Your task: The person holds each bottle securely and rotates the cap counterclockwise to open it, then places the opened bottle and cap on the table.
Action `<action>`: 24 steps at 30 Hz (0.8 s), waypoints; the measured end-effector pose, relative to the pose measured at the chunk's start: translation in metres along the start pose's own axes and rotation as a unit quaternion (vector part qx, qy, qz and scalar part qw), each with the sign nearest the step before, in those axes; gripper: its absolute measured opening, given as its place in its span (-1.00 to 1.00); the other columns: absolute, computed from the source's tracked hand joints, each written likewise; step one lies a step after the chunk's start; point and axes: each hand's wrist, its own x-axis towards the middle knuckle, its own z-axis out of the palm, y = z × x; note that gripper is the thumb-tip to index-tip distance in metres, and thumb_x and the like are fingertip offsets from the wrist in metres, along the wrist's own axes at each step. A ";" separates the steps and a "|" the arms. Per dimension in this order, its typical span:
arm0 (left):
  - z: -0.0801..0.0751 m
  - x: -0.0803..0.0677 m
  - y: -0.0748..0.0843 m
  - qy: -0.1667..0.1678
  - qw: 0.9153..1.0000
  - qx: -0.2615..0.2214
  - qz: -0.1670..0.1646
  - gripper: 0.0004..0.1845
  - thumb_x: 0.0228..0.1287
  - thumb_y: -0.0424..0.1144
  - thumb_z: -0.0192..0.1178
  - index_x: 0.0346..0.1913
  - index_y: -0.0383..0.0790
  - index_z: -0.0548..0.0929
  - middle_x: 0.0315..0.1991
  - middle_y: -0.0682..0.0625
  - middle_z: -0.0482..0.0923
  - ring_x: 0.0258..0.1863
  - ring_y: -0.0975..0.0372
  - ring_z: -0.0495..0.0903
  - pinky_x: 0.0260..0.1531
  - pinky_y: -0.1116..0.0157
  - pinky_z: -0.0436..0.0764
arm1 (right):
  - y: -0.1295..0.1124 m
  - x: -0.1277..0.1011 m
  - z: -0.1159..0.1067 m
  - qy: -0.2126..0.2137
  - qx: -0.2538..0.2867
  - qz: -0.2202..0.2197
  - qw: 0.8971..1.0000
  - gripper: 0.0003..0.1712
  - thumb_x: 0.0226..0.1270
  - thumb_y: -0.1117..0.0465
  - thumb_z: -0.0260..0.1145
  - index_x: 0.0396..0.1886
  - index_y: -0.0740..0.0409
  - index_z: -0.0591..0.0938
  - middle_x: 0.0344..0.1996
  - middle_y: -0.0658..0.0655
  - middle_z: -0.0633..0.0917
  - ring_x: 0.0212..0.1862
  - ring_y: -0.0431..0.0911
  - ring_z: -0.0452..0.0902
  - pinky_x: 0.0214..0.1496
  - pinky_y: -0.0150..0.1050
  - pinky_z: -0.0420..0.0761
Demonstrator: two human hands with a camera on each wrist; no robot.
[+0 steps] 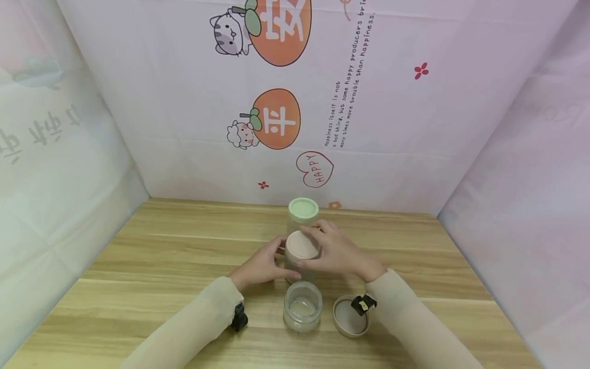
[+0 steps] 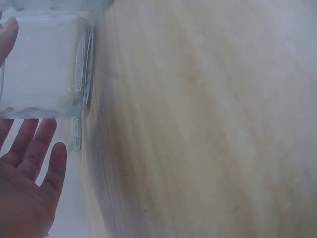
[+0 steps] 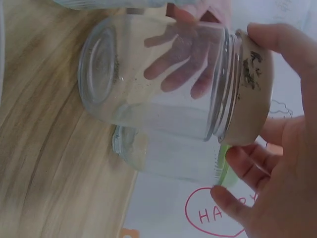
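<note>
Three clear glass jars stand in a row on the wooden table (image 1: 161,256). My left hand (image 1: 265,264) grips the body of the middle jar (image 3: 158,84); its fingers (image 3: 183,64) show through the glass, and the palm (image 2: 27,183) lies beside the jar (image 2: 44,69). My right hand (image 1: 329,248) is curled over this jar's beige lid (image 1: 300,247), thumb and fingers pinching the lid's rim (image 3: 250,89). Behind it stands a jar with a green lid (image 1: 303,210). Closest to me is an open jar (image 1: 302,306) with no lid on it.
A loose beige lid (image 1: 348,318) lies upside down to the right of the open jar, under my right wrist. Printed cloth walls (image 1: 184,102) close in the table at the back and on both sides. The wood runs bare to the left and right of the jars.
</note>
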 end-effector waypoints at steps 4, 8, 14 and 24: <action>-0.002 -0.005 0.012 0.001 1.000 -0.006 0.006 -0.11 0.07 -0.08 0.57 0.42 -0.10 0.31 0.23 0.04 0.47 0.14 0.15 0.50 0.13 0.08 0.54 | 0.004 0.002 -0.003 -0.024 0.027 -0.017 0.999 -0.07 0.08 -0.10 0.51 0.42 0.15 0.46 0.26 0.12 0.48 0.20 0.01 0.37 0.08 -0.04 0.56; -0.003 -0.005 0.013 -0.001 1.000 -0.006 0.005 -0.08 0.07 -0.08 0.57 0.45 -0.12 0.28 0.24 0.03 0.46 0.15 0.15 0.50 0.15 0.07 0.52 | 0.007 0.005 -0.004 -0.051 0.049 -0.018 0.997 -0.09 0.01 0.07 0.45 0.44 0.13 0.44 0.35 0.08 0.44 0.26 -0.01 0.32 0.16 -0.03 0.52; -0.001 0.000 0.001 -0.004 1.000 -0.003 0.000 -0.03 0.05 -0.01 0.57 0.47 -0.05 0.25 0.24 0.09 0.45 0.14 0.21 0.49 0.15 0.12 0.51 | 0.008 0.006 -0.006 -0.076 0.070 -0.023 0.994 -0.04 -0.04 0.17 0.37 0.49 0.13 0.37 0.40 0.09 0.39 0.27 -0.01 0.31 0.17 -0.04 0.51; -0.002 -0.005 0.014 0.001 1.000 -0.012 0.013 -0.08 0.07 -0.15 0.56 0.45 -0.13 0.28 0.23 0.02 0.47 0.14 0.11 0.51 0.14 0.01 0.53 | -0.005 0.007 -0.001 -0.035 -0.010 0.007 0.999 0.12 0.07 -0.48 0.38 0.49 0.07 0.37 0.31 0.11 0.47 0.27 0.03 0.36 0.26 0.14 0.41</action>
